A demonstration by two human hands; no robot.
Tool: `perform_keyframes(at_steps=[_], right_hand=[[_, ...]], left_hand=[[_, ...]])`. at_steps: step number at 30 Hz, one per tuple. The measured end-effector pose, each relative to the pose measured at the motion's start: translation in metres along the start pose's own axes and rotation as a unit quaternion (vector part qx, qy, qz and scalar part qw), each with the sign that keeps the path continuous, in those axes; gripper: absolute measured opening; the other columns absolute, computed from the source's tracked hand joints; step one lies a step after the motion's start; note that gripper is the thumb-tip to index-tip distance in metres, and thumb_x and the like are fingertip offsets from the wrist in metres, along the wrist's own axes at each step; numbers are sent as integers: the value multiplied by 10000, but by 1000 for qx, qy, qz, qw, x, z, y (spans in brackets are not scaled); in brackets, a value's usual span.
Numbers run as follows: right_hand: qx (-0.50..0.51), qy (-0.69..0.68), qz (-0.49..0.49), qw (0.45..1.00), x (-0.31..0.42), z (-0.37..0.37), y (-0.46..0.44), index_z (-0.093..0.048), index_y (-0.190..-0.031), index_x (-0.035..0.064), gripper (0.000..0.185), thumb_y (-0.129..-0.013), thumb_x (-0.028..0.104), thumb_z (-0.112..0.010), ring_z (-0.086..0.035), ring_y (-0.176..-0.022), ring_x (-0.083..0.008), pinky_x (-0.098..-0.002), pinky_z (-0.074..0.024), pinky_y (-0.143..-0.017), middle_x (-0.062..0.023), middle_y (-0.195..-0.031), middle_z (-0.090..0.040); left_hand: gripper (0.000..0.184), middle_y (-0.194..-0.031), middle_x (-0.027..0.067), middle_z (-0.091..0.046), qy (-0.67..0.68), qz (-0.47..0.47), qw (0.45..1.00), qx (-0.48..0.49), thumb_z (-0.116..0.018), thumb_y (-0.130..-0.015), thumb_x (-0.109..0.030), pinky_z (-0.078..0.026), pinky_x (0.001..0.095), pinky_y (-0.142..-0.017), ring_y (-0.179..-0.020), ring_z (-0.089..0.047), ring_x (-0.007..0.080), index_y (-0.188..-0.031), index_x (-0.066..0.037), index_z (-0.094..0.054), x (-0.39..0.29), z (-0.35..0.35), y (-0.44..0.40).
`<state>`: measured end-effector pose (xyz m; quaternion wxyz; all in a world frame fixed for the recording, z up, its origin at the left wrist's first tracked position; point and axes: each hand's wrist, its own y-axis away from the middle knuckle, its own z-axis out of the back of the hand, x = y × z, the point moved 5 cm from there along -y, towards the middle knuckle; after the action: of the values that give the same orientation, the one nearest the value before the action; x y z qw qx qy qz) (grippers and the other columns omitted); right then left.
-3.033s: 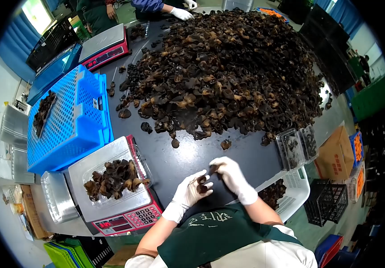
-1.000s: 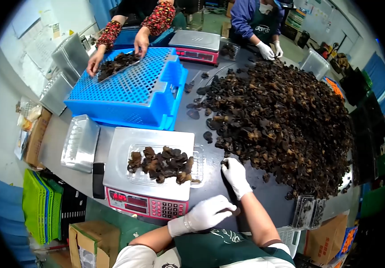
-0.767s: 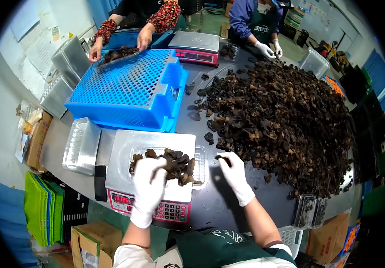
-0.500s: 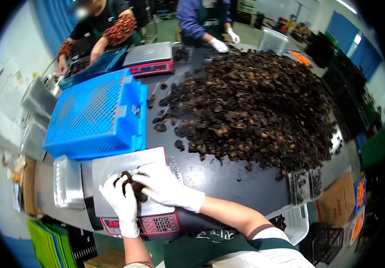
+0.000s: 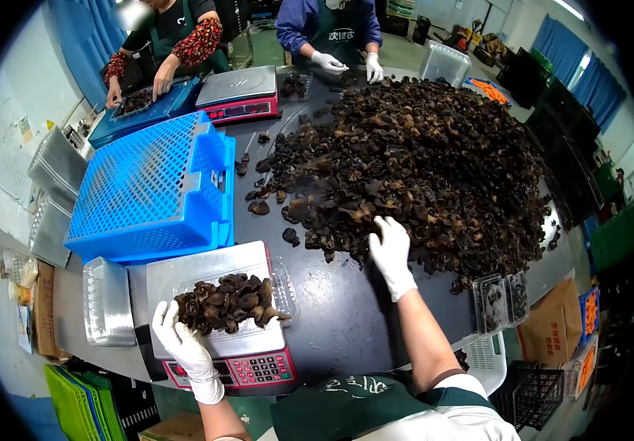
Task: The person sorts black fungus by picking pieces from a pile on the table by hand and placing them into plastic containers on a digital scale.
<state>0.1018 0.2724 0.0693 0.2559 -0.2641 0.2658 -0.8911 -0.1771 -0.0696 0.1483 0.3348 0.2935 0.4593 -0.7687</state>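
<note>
Surface (image 5: 332,316): dark, glossy; room behind with blue curtains (image 5: 556,48). Fungus heap (image 5: 420,162): brown-black, ruffled, on the surface; right grip (image 5: 390,253) at its near edge, fingers spread. Fungus portion (image 5: 225,301): in clear tray (image 5: 285,294) on red-and-silver scale (image 5: 262,370); left grip (image 5: 183,347) beside, fingers parted. Carton (image 5: 552,320): red characters, too small to read.

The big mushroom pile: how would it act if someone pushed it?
The mushroom pile would likely spread rather than slide as one block: loose pieces lie apart near its edge. Its thin, curled bits look pliable, so they may bend.
</note>
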Motion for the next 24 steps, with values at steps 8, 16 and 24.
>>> perform_keyframes(at_steps=[8,16,24], right_hand=[[241,-91,40,965,15,28,90,-647,-991,149,273,-719,164,-651,-489,-1088,-313,-440,-380,-934,-93,-1154,-556],[184,-159,-8,970,1,107,162,-670,-783,155,110,-698,84,-672,-554,-997,-254,-489,-316,-1017,10,-876,-658],[20,-130,-140,981,-36,125,142,-673,-853,79,148,-729,-1,-661,-598,-780,-274,-367,-475,-743,-84,-821,-638]], left_hand=[[301,-1112,172,-530,70,-140,980,125,-484,-953,-270,-432,397,-905,-1033,-535,301,-1048,-16,-616,-83,-32,33],[398,-1170,164,-548,91,-157,872,454,-684,-759,-100,-422,402,-934,-1090,-517,335,-1148,-78,-606,-108,-127,115],[494,-1154,157,-544,103,-195,829,514,-694,-744,-170,-434,405,-921,-1064,-522,334,-1207,-75,-552,-96,-197,171]])
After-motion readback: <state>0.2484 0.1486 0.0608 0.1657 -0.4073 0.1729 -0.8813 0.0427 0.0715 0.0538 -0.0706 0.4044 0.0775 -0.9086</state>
